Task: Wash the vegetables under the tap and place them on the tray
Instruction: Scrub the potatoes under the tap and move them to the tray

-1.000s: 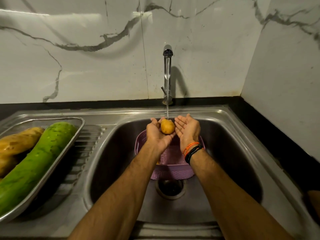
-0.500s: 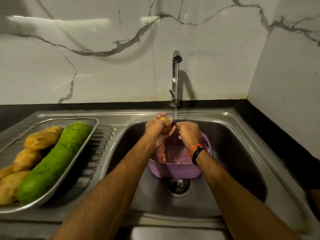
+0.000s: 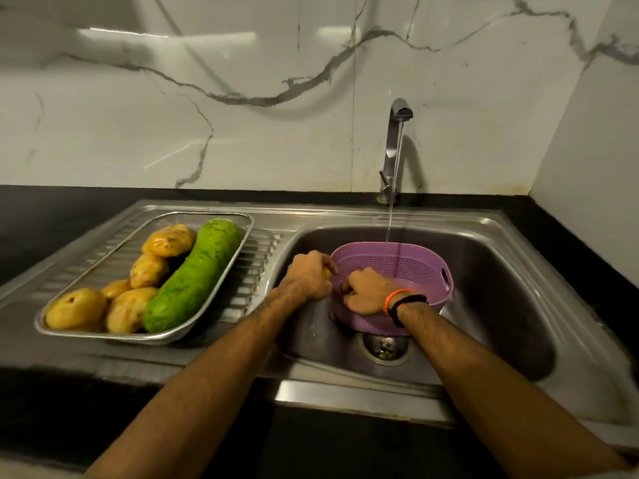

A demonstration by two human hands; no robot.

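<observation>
One potato (image 3: 326, 272) clenched in left hand (image 3: 306, 276), tray (image 3: 207, 326) lying leftward; right hand (image 3: 366, 292) curled inside basket (image 3: 425, 267), contents hidden.

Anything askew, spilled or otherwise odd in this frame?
Nothing is spilled or damaged. One small oddity: the tap runs with nothing under it; its stream falls into the purple basket while the left hand holds a potato beside the rim. The vegetables lie tidily in the tray.

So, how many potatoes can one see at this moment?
6 potatoes: five in the tray beside the gourd, one gripped in the left hand. The basket may hide more.
</observation>
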